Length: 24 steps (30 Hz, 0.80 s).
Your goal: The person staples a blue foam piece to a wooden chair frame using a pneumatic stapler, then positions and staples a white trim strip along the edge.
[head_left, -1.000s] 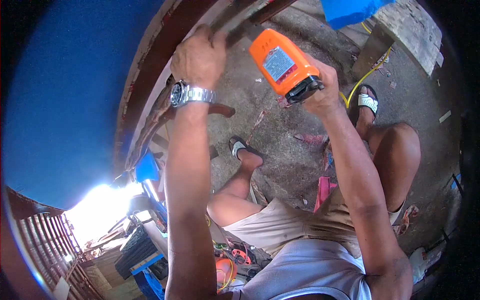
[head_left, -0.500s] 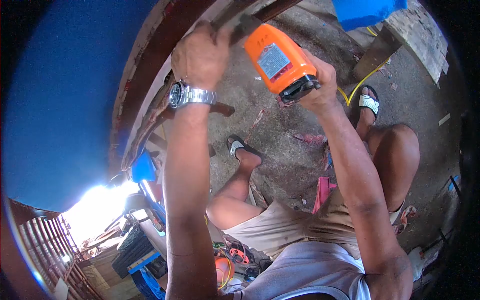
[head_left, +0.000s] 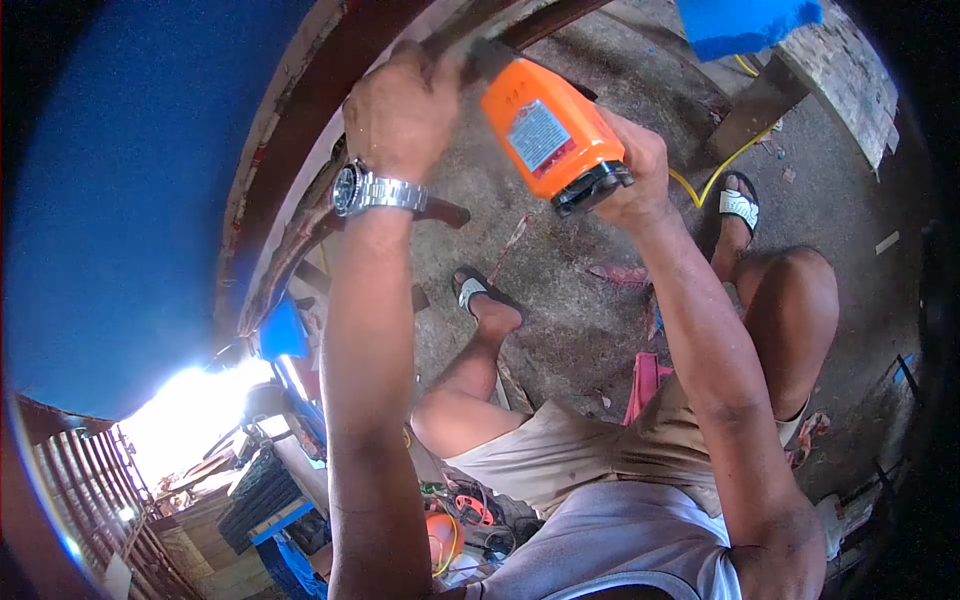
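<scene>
My right hand [head_left: 637, 170] is closed around an orange power tool [head_left: 550, 128] with a printed label and black end parts; its exact kind is not clear. The tool's dark front end reaches up to the wooden beam [head_left: 465, 35] at the top. My left hand [head_left: 400, 110], with a metal watch [head_left: 382, 190] on the wrist, is bent over that beam just left of the tool's front. Its fingertips are partly hidden and slightly blurred. A large blue panel [head_left: 130, 200] with a brown wooden edge curves along the left side.
A blue-covered piece [head_left: 750, 25] and a worn wooden board [head_left: 840, 80] stand at upper right. A yellow hose or cord [head_left: 700, 195] lies on the concrete floor [head_left: 560, 300]. Beneath the left arm, a dark branch-like wooden piece [head_left: 440, 212] sticks out. Assorted gear [head_left: 475, 510] sits at lower left.
The orange tool and my right hand have shifted slightly left, with the tool's rear a little lower. My left hand stays at the beam.
</scene>
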Each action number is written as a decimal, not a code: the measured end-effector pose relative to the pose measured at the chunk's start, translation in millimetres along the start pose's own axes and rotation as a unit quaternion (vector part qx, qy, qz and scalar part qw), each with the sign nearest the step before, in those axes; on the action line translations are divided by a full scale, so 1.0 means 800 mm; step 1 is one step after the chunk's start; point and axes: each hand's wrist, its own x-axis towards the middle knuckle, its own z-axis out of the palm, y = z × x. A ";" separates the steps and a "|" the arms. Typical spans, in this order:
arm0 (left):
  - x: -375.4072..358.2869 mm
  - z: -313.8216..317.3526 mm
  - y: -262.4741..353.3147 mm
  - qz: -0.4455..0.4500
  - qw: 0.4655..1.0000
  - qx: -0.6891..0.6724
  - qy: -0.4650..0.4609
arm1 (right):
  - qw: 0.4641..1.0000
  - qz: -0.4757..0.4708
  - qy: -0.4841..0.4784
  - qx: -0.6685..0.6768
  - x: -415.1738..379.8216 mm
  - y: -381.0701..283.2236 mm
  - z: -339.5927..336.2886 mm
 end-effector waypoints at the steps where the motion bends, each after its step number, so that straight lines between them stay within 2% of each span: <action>1: 0.000 0.000 0.000 0.002 1.000 0.002 -0.001 | 1.000 -0.006 0.006 -0.001 0.000 0.000 0.001; 6: -0.001 -0.001 -0.002 0.012 1.000 0.010 -0.007 | 1.000 -0.010 0.018 0.006 0.001 -0.003 0.009; 9: -0.005 -0.002 -0.001 0.012 1.000 0.004 -0.012 | 0.998 0.055 -0.004 0.010 -0.009 -0.004 0.017; 13: -0.024 -0.008 0.007 0.023 0.995 0.092 0.024 | 1.000 -0.013 0.006 0.017 -0.010 -0.002 -0.001; 15: -0.044 -0.007 0.016 0.047 0.985 0.161 0.048 | 0.999 0.010 0.010 0.035 -0.033 0.015 -0.006; 18: -0.080 0.005 0.031 0.073 0.985 0.121 0.101 | 0.991 0.081 -0.005 0.105 -0.052 0.013 -0.004; 20: -0.091 0.008 0.033 0.033 0.991 0.105 0.077 | 0.997 0.042 -0.009 0.066 -0.060 0.022 -0.008; 22: -0.088 0.008 0.032 0.021 0.993 0.079 0.088 | 0.997 0.051 -0.025 0.056 -0.064 0.020 -0.012; 24: -0.077 -0.002 0.024 -0.025 0.993 0.103 0.057 | 0.996 0.062 -0.032 0.063 -0.064 0.014 -0.014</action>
